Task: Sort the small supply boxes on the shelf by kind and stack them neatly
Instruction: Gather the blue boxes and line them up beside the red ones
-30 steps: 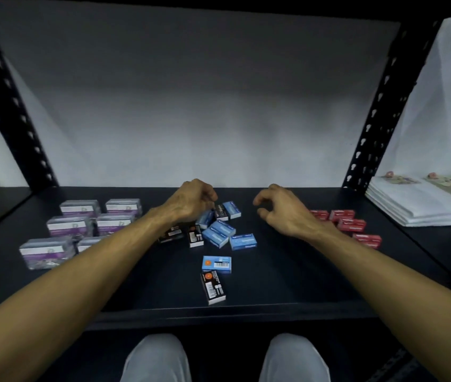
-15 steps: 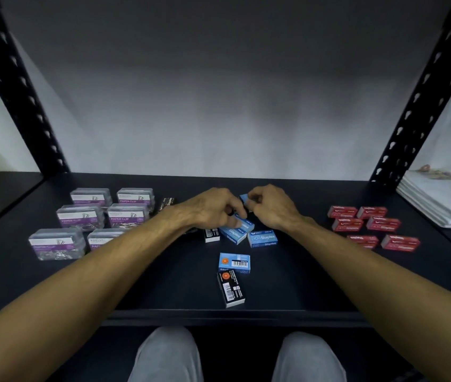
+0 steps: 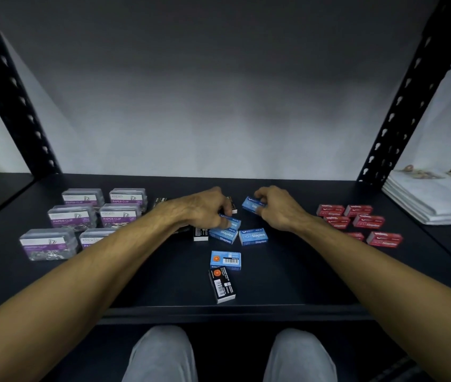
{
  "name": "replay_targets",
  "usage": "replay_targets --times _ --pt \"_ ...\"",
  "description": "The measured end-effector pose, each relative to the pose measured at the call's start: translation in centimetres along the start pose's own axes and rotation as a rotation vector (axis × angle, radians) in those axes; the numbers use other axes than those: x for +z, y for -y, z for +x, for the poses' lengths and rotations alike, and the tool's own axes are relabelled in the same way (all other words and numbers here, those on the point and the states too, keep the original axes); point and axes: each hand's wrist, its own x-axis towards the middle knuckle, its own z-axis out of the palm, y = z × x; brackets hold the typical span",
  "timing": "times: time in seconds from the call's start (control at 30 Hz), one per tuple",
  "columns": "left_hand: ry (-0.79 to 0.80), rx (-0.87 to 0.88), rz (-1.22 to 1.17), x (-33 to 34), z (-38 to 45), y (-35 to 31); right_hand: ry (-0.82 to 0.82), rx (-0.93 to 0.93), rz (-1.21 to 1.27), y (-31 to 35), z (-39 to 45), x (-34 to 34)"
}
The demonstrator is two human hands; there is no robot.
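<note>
On the dark shelf [image 3: 287, 288], blue staples boxes lie mixed with black boxes in the middle. My right hand [image 3: 276, 208] pinches one blue staples box [image 3: 252, 205] just above the shelf. My left hand [image 3: 205, 210] grips another blue box [image 3: 231, 222] resting on a blue box [image 3: 223, 236]. One more blue box [image 3: 253, 236] lies beside them. Nearer me lie a blue box [image 3: 225, 260] with its barcode up and a black box [image 3: 221, 285]. Clear purple-labelled paper clip boxes [image 3: 71, 216] stand in rows at left. Red boxes [image 3: 367, 221] lie at right.
Black perforated uprights stand at the left [image 3: 12, 86] and right [image 3: 409, 89] of the shelf bay. A stack of white papers [image 3: 434, 199] lies on the neighbouring shelf at right. My knees [image 3: 163, 354] show below the shelf's front edge.
Both hands came together over the middle pile, then drew apart. My right hand now holds a blue box off to the right, and my left hand has closed on another.
</note>
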Motion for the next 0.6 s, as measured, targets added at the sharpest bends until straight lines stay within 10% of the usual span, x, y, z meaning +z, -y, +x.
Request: replay_targets --times 0.6 --pt "-0.158 0.076 -0.197 0.1 1.8 -3.2 0.014 -0.076 -0.265 -2.9 -1.8 -3.1"
